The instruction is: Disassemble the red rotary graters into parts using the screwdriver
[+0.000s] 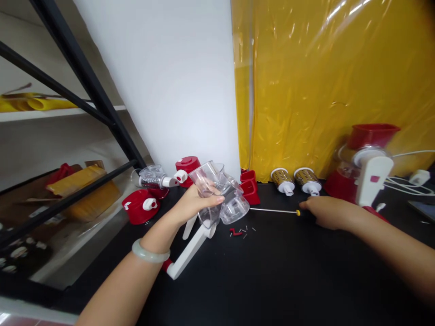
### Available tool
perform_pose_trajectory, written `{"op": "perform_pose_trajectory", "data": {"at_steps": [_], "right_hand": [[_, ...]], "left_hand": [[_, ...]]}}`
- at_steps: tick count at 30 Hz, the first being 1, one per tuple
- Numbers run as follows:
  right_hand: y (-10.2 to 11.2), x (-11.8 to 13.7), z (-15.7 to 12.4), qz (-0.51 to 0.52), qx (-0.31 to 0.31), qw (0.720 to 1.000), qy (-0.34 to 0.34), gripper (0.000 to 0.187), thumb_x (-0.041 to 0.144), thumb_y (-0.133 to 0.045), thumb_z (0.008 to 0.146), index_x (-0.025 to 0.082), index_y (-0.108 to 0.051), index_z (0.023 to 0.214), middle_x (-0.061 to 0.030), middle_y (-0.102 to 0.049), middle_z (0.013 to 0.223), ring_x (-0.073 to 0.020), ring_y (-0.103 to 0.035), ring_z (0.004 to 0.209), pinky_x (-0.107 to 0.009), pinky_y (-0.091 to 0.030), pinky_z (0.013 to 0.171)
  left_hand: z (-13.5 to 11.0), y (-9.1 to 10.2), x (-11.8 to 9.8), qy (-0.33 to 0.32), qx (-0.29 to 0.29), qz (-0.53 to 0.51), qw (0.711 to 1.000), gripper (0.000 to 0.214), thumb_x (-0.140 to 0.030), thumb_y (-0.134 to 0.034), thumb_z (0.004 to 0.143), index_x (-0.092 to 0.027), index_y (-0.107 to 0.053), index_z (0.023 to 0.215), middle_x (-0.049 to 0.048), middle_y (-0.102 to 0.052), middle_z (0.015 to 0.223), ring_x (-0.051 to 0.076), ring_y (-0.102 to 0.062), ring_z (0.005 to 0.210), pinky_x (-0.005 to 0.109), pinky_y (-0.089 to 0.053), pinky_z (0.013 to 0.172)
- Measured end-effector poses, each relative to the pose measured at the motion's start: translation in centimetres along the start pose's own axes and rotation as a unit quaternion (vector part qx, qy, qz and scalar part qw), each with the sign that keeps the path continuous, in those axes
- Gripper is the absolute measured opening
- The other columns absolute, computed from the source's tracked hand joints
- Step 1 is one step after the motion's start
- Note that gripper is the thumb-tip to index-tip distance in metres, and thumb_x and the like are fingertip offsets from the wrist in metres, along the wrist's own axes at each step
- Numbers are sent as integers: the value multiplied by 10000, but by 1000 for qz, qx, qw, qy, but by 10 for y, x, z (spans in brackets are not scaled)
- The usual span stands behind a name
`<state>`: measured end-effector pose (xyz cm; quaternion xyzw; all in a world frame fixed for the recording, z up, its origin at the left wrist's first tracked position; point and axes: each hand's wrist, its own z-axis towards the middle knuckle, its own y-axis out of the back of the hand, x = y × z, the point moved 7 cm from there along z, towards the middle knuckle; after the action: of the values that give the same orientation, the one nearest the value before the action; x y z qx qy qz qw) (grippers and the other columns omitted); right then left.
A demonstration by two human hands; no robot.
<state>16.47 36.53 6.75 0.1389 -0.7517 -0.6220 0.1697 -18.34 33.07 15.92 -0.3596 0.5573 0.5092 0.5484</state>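
My left hand (200, 197), a pale bracelet on its wrist, is closed around a clear plastic grater housing (234, 209) raised over the black table. Just below the housing lies a white crank handle (190, 251) with a red end. My right hand (321, 212) is closed on the handle end of a screwdriver (275, 210), whose long thin shaft points left toward the housing. Most of the screwdriver's handle is hidden by my fingers. Between the hands, a small red plastic part (235, 232) lies beside several loose screws (245, 234).
Two metal grater drums (282, 180) stand at the back. An assembled red-and-white rotary grater (372, 167) is at right. Red bases (140, 207), red hoppers (250, 191) and another clear housing (152, 174) sit behind and left. A black-framed shelf (112, 117) borders the left side.
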Motion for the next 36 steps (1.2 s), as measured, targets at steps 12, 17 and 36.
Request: {"op": "perform_pose_trajectory", "data": {"at_steps": [12,17,36], "right_hand": [[3,6,-1,-21,21,999,-24,468,26,-676,706,203,-696,1139,-116,-667,1096,-305,-697,973,-398,-528,838],[25,47,-5,178,-79,979,62,555,349,-698,865,199,-544,1376,-165,-570,1298,-318,-633,1134,-472,-523,951],[-8,153,-6,820,-21,526,223,607,511,-837,757,315,-607,1284,-79,-639,1325,-245,-625,1224,-536,-416,1122]], "left_hand": [[19,-14,-20,-52,5,39,998,597,-260,-948,546,-216,-530,970,20,-697,917,216,-704,886,380,-534,808],[22,-33,-25,-78,58,3,995,642,-241,-939,569,-226,-482,1021,13,-700,935,209,-710,901,363,-550,793],[8,-59,4,-54,95,-90,990,645,-222,-952,579,-236,-488,1028,28,-669,997,238,-688,1007,389,-546,860]]}}
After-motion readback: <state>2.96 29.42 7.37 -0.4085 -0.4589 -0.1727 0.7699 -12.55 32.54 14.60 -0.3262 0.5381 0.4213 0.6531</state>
